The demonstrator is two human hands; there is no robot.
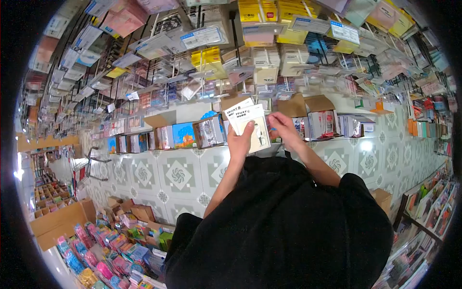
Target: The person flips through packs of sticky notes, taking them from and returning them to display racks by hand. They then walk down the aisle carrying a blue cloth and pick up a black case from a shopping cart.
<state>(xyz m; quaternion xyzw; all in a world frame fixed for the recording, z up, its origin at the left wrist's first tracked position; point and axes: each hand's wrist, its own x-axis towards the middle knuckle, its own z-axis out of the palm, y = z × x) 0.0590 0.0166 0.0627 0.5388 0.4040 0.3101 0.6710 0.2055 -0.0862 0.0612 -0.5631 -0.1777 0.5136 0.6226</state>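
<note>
My left hand grips two sticky memo pads, fanned apart, with the thumb pressed across the front one. The front sticky memo pad is cream and white with dark lettering at its top and a small drawn figure. Behind it, the rear sticky memo pad sticks out to the upper left. Just to the right of the pads is my right hand, its fingers curled together close to their edge. Whatever those fingertips hold, if anything, is too small to make out.
Hooks with packaged stationery fill the rack ahead, with price tags on their ends. Along its foot stand open cardboard boxes of packets on the tiled floor. Behind to the left lie many colourful packs; shelves stand at right.
</note>
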